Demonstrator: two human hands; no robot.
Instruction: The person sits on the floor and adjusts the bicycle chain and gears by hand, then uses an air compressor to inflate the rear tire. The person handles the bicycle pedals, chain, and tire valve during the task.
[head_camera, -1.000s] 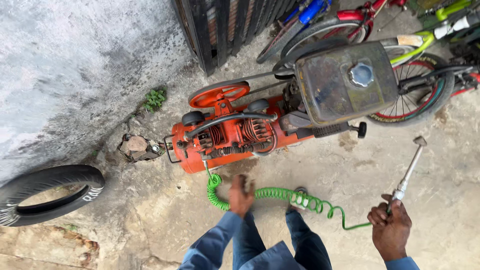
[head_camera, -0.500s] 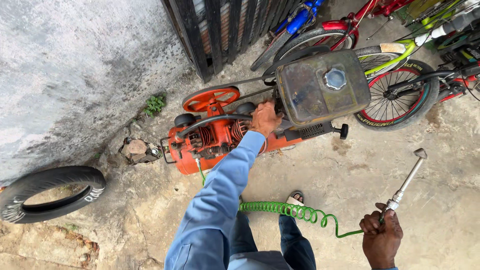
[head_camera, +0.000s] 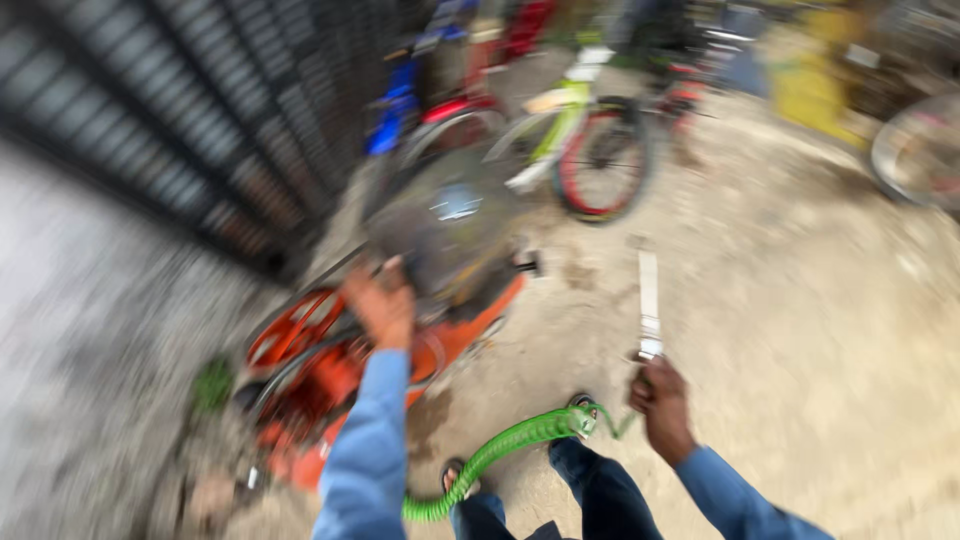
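Left hand (head_camera: 385, 305), reaching a second ago, now rests on the orange air compressor (head_camera: 330, 380), grip blurred; right hand (head_camera: 660, 400) fingers stay closed around the metal air nozzle (head_camera: 649, 300), green coiled hose (head_camera: 500, 455) trailing below

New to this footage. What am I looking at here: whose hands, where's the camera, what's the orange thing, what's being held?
There is one blurred picture, from a camera worn on a person's head and looking down, so the two blue-sleeved arms and the feet at the bottom edge belong to the wearer. The left hand reaches out to the orange machine on the ground, at its dark tank; the blur hides whether it grips anything. It looks like an air compressor with an orange wheel. The right hand holds a metal nozzle pointing away, joined to a green coiled hose that runs back past the feet. Behind stand bicycles, beside a dark metal gate, all on a concrete floor.
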